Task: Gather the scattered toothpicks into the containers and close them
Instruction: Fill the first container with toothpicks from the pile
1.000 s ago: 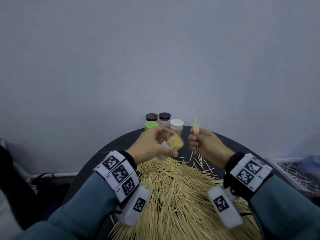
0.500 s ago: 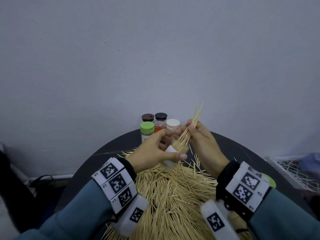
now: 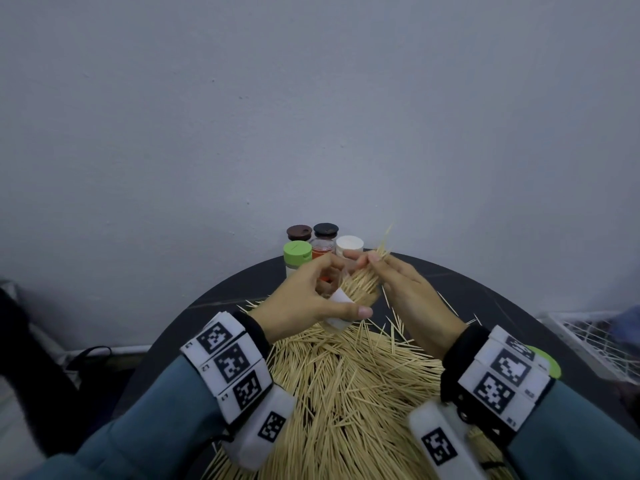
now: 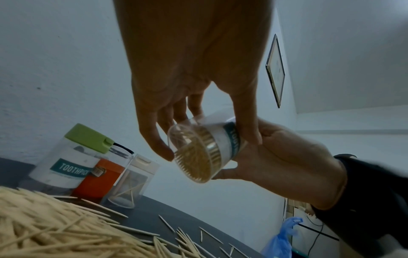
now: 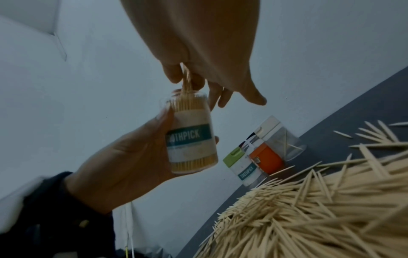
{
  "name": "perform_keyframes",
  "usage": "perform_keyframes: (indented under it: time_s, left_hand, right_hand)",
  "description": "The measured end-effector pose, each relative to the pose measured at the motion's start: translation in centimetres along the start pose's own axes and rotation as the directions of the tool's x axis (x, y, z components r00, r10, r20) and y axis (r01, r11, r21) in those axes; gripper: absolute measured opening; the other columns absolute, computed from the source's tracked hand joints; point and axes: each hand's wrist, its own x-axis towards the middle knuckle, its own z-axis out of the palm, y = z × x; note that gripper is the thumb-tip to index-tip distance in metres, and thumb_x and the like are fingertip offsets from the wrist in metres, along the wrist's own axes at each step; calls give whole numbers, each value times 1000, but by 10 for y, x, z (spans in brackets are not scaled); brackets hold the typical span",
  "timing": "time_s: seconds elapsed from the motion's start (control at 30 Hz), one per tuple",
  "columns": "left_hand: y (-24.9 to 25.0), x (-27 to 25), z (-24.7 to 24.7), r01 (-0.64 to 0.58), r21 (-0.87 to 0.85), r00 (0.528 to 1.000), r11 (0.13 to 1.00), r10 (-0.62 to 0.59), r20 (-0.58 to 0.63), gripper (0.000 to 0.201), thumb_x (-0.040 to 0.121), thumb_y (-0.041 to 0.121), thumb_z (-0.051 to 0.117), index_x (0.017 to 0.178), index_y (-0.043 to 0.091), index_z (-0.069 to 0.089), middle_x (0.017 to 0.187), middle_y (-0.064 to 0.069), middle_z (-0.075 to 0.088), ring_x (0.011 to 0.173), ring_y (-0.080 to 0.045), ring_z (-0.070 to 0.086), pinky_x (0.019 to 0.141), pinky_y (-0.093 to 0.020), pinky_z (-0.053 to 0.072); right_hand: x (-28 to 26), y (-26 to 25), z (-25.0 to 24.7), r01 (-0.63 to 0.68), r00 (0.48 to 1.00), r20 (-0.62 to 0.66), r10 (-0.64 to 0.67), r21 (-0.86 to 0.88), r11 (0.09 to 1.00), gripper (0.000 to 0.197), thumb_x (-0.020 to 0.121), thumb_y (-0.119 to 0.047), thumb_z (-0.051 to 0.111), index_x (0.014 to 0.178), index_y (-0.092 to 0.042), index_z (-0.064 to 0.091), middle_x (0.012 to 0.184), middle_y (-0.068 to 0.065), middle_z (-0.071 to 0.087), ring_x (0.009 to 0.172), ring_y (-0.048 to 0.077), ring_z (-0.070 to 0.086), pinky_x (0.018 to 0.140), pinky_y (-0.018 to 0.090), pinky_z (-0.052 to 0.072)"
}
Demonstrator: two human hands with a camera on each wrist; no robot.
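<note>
My left hand point(image 3: 311, 299) grips a clear toothpick jar point(image 3: 341, 308) point(image 4: 205, 148) point(image 5: 190, 132) with a white and teal label, held above the table, lidless and nearly full. My right hand point(image 3: 398, 282) point(image 5: 189, 82) pinches a small bundle of toothpicks point(image 3: 379, 259) whose lower ends enter the jar's mouth. A big pile of loose toothpicks point(image 3: 346, 386) covers the round black table point(image 3: 221, 306) under both wrists.
Several closed jars stand at the table's far edge by the wall: green-lidded point(image 3: 297, 258), brown-lidded point(image 3: 299, 232), black-lidded point(image 3: 325, 233), white-lidded point(image 3: 349, 244). A loose green lid point(image 3: 550, 363) lies behind my right wrist. A white wire rack point(image 3: 595, 337) is off to the right.
My right hand carried its toothpick bundle left to the jar and is feeding it into the mouth. The left hand tilted the jar toward it.
</note>
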Motion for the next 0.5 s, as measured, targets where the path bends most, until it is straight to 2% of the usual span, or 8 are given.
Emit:
perform_keyframes:
  time_s: [0.07,0.13,0.23,0.3,0.4,0.5]
  left_hand:
    - [1,-1,2,-7,17,1000,1000,6,20,59,61,33,87,111,28,57,109,-5,65,102,-24,63,88,-33,53]
    - [2,-2,2,-7,6,999,1000,7,32,53,69,18,83,114,21,56,105,-4,67,99,-21,64,81,-24,53]
    - [4,-4,3,-9,-11,999,1000,10,36,57,72,13,80,122,19,53,108,-2,66,96,-13,64,78,-18,53]
    - [3,-4,3,-18,10,999,1000,17,34,59,71,14,81,123,19,54,110,-1,65,97,-13,63,79,-18,52]
    - [2,-5,2,-13,39,999,999,11,36,52,68,18,83,113,22,57,110,-8,63,99,-23,61,81,-24,51]
    - [3,-5,3,-6,49,998,999,3,67,50,68,19,83,111,23,58,111,-9,62,103,-27,59,83,-32,53]
  right_hand:
    - [1,2,0,13,1000,-10,-13,16,1000,30,98,-20,38,92,-2,61,120,1,63,112,13,58,99,27,43]
    - [-1,7,3,19,1000,-2,-19,22,1000,26,97,-20,40,85,-9,60,116,-2,64,109,13,59,95,28,45]
    - [-4,13,5,21,1000,1,-21,53,998,19,94,-18,45,92,-16,63,110,-3,67,109,17,60,94,28,46]
    - [-4,11,5,35,999,2,-36,61,998,21,92,-21,47,102,-13,63,105,-2,68,104,16,62,90,26,48]
    - [-2,4,3,69,998,-6,-69,5,998,37,95,-31,38,109,-7,62,118,1,65,114,17,58,96,36,46]
    - [0,5,0,53,995,-83,-53,-1,999,36,100,-28,31,94,-14,64,117,2,65,113,17,58,99,42,44]
